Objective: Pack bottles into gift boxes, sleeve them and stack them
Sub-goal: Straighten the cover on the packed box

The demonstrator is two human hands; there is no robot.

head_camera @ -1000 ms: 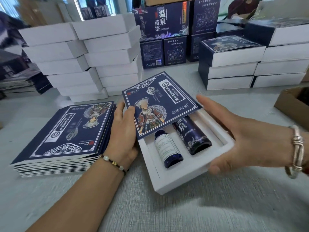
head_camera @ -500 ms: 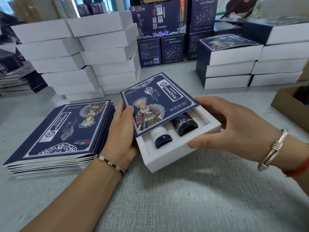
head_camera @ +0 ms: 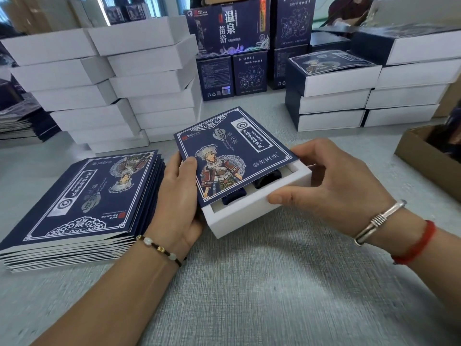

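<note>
1. Your left hand holds the navy printed sleeve by its left edge, thumb curled over the top face and the other fingers hidden beneath it.
2. Your right hand grips the white gift box at its near right corner, thumb pressed on the front wall and fingers curled over the far side.
3. The gift box sits on the grey table between your hands, most of it already inside the sleeve; only its near end sticks out.
4. Two dark bottles lie side by side in the box, just their ends showing past the sleeve's edge.
5. A stack of flat sleeves lies just left of your left hand.
6. Stacks of plain white boxes stand behind it; sleeved boxes are stacked at the far right.
</note>
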